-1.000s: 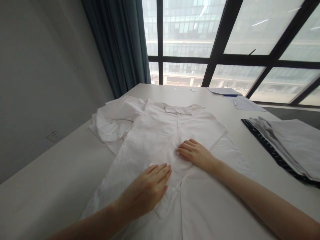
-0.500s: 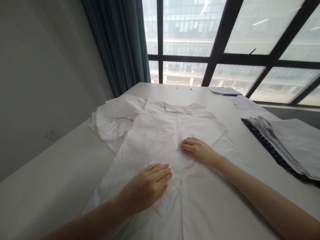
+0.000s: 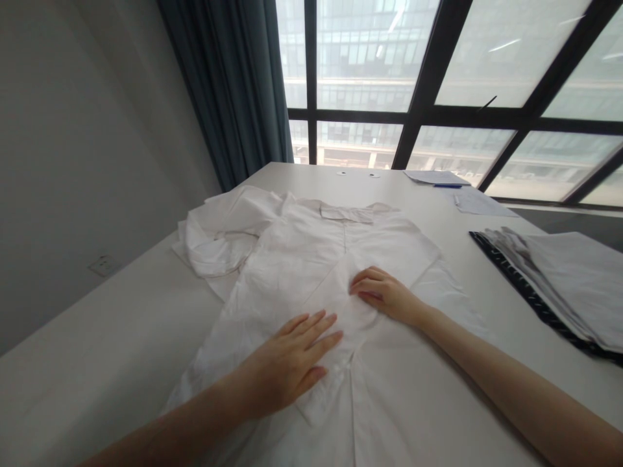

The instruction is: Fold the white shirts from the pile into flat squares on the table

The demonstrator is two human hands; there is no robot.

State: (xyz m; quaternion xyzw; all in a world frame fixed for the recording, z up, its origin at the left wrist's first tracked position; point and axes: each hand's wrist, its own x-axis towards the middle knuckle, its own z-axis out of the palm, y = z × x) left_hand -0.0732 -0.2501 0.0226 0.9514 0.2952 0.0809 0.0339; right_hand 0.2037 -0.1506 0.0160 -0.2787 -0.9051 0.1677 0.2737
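A white shirt point(image 3: 296, 259) lies spread on the white table, its collar point(image 3: 346, 214) at the far end. One sleeve point(image 3: 221, 250) is bunched at the left, while the right part is folded across the middle in a slanting layer. My left hand point(image 3: 292, 363) lies flat on the folded layer, palm down, fingers spread. Farther forward and to the right, my right hand point(image 3: 384, 295) rests on the same layer with its fingers bent. Its fingertips and thumb come together on the cloth; how much fabric they hold is hidden.
At the right, a stack of folded white and grey cloth point(image 3: 579, 279) lies on a black mat with white markings point(image 3: 530, 295). Papers point(image 3: 487, 201) and a blue pen point(image 3: 448, 186) lie at the far right of the table point(image 3: 111, 350). A dark curtain and large windows stand behind.
My left hand has spread its fingers and slid slightly to the right on the shirt. My right hand stays in nearly the same place, its fingers a little more bent.
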